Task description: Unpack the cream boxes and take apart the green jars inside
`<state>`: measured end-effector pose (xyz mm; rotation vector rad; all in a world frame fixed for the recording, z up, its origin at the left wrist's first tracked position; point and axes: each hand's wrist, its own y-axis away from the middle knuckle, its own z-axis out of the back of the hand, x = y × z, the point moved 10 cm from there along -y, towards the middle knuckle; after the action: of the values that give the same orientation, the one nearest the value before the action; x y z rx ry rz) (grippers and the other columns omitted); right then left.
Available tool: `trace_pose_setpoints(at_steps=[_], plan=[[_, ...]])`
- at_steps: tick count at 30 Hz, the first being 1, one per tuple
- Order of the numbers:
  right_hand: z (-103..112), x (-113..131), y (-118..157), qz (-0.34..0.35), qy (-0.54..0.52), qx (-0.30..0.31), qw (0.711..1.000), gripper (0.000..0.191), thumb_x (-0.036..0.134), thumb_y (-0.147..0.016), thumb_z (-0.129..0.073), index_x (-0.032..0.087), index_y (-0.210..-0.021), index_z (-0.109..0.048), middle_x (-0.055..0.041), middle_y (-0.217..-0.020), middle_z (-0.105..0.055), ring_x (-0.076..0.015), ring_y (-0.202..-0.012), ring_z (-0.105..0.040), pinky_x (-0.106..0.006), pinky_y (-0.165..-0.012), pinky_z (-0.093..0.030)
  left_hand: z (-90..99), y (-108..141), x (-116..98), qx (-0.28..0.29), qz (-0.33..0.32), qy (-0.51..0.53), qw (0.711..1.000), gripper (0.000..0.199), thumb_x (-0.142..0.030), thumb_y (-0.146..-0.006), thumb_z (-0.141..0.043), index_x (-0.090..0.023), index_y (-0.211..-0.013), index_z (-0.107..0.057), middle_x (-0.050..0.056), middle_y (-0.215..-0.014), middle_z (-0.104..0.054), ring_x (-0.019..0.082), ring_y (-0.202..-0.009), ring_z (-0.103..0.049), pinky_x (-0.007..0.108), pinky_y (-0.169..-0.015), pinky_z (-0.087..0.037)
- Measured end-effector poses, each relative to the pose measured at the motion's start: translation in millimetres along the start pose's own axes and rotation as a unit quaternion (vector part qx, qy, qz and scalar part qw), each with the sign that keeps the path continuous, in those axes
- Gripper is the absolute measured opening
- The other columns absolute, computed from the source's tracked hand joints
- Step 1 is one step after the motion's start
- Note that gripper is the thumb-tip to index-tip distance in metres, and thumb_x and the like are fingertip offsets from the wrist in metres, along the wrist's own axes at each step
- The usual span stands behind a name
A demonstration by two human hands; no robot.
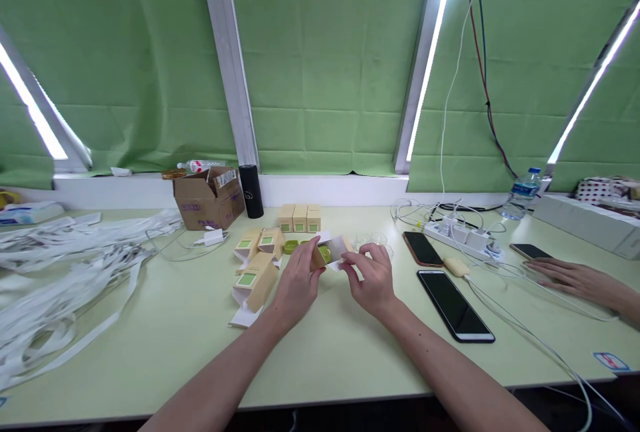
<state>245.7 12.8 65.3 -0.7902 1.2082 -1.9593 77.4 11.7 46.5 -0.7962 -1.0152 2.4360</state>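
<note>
Both forearms cross the near edge of the table (pixel 350 365); the left hand (pixel 299 279) wraps the body of a small tan box (pixel 317 259), thumb on the near side and fingers beyond; the right hand (pixel 371 280) appears to pinch a white flap (pixel 337 249) at the box's open end, thumb and forefinger together; the box lies between the hands, its long axis seeming to run roughly from left to right, mouth towards the right hand; a green item (pixel 325 254) shows at that mouth, so the right hand is nearer the opening, the left nearer the body; how deep the item sits, I cannot tell.

To the left on the tabletop lie open-flapped boxes (pixel 263 279); to the right, two phones (pixel 456 305) (pixel 423 249); farther off, three closed boxes (pixel 300 219) side by side, a carton (pixel 207 202) beside a black bottle (pixel 251 192), and a power strip (pixel 465 240); another person's hand (pixel 575 279) rests at far right; green curtains (pixel 325 65) hang behind.
</note>
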Motion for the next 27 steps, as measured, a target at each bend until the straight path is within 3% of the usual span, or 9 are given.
trace_pose_setpoints(at_steps=[5, 13, 22, 27], plan=[[-7.2, 2.1, -0.1, -0.005, 0.016, 0.033, 0.999, 0.019, 0.023, -0.096, -0.066, 0.026, -0.114, -0.069, -0.0066, -0.085, -0.072, -0.0306, -0.096, -0.055, -0.046, -0.082, -0.043, 0.8, 0.1, 3.2, -0.001, 0.010, -0.003, 1.000, 0.068, -0.012, -0.096, -0.055, -0.029, -0.158, -0.031, 0.013, -0.141, -0.058, 0.029, -0.135, -0.056, 0.050, -0.112, -0.050], [11.9, 7.4, -4.2, -0.007, 0.009, -0.038, 0.999, 0.025, 0.018, -0.090, -0.067, 0.027, -0.114, -0.070, -0.0120, -0.115, -0.055, -0.0331, -0.114, -0.049, -0.055, -0.096, -0.048, 4.0, -1.5, -2.3, -0.007, -0.008, -0.025, 1.000, 0.067, -0.010, -0.095, -0.056, -0.027, -0.156, -0.035, 0.013, -0.137, -0.061, 0.030, -0.131, -0.058, 0.051, -0.108, -0.052], [-0.5, -6.3, -2.8, -0.062, -0.048, -0.014, 0.997, 0.015, 0.017, -0.093, -0.063, 0.027, -0.098, -0.074, -0.0105, -0.126, -0.056, -0.0339, -0.128, -0.046, -0.057, -0.104, -0.048, 0.3, 0.8, -38.9, 0.007, -0.135, -0.067, 0.989, 0.063, -0.006, -0.097, -0.047, -0.022, -0.157, -0.036, 0.016, -0.134, -0.063, 0.029, -0.127, -0.060, 0.050, -0.107, -0.055], [-14.0, -16.6, 2.2, -0.131, -0.081, 0.023, 0.988, 0.009, 0.022, -0.090, -0.069, 0.027, -0.093, -0.076, -0.0109, -0.124, -0.057, -0.0344, -0.127, -0.044, -0.058, -0.105, -0.047, -2.3, 2.7, -46.7, 0.005, -0.163, -0.094, 0.982, 0.061, -0.006, -0.099, -0.046, -0.021, -0.157, -0.037, 0.016, -0.133, -0.064, 0.029, -0.127, -0.061, 0.049, -0.106, -0.056]])
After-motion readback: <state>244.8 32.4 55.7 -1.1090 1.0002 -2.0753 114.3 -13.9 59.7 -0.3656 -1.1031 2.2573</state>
